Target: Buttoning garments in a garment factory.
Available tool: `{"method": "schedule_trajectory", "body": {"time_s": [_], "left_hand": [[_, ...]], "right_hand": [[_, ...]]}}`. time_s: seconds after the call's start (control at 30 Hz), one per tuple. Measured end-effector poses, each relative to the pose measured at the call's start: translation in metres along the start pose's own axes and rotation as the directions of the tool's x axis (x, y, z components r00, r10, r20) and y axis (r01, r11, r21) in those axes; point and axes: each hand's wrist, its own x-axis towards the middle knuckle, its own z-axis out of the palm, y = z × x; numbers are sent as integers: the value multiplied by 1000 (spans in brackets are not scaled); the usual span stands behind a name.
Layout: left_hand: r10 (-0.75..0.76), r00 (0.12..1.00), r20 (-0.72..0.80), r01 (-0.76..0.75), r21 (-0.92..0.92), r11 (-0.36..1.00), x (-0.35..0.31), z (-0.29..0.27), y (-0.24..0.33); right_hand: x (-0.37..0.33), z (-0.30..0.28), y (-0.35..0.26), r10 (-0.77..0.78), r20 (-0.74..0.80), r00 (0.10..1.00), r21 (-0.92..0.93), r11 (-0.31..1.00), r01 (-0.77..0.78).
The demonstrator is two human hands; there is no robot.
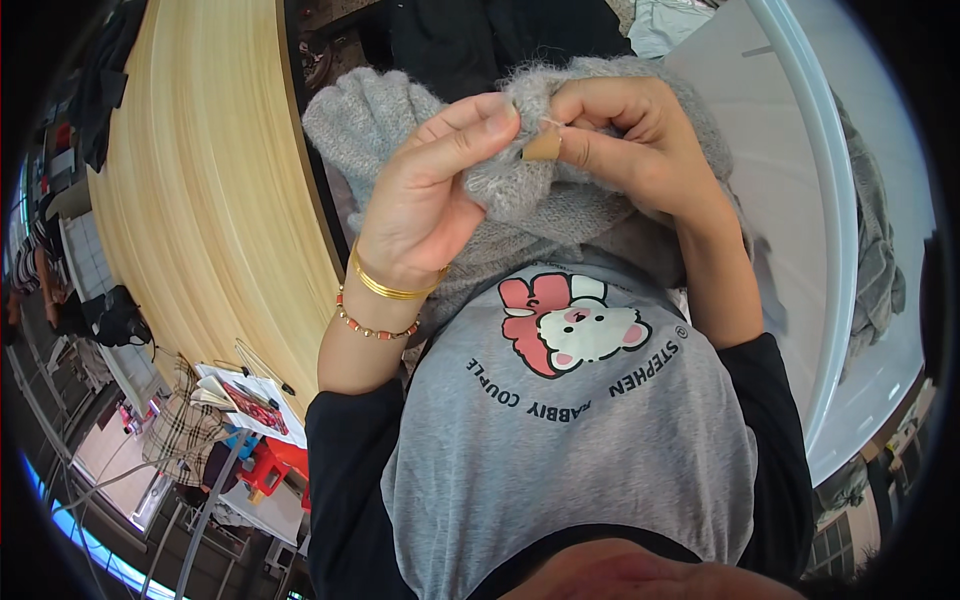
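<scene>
A fuzzy grey knitted garment (365,125) lies bunched across my lap, with one gathered part raised between my hands. My left hand (425,185) is closed around that part, the thumb and fingers pressing its edge from the left. From the right, my right hand (645,140) pinches the same edge between thumb and bent fingers. A tan wrap (542,147) covers the tip of my right thumb. A short pale strand sticks out by the right fingertips; whether a small tool is there I cannot make out.
A pale wooden tabletop (215,150) runs along my left, with papers (262,400) at its near end. To my right stands a large white tub (835,220) with grey knitwear (872,240) beyond its rim. Dark cloth (480,30) lies ahead. A person in stripes (35,262) is far left.
</scene>
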Motion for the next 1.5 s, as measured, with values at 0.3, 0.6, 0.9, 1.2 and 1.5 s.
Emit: {"method": "schedule_trajectory", "body": {"time_s": [0.3,0.6,0.9,1.2,1.5], "left_hand": [[41,999,-20,-36,188,981,11,13,5],[72,995,-65,-50,288,956,7,19,-10],[216,974,-64,-187,301,935,2,31,2],[287,950,-125,-233,329,915,-8,26,4],[439,898,-17,-357,552,753,-9,26,-2]], "right_hand": [[-26,-11,-23,-28,-143,989,-477,878,-44],[-62,-21,-37,-184,-197,963,-845,530,-72],[-67,-27,-27,-212,-258,943,-856,503,-121],[-71,-37,-25,-148,-336,930,-787,587,-191],[-60,-25,-33,-525,-24,850,-881,413,230]]}}
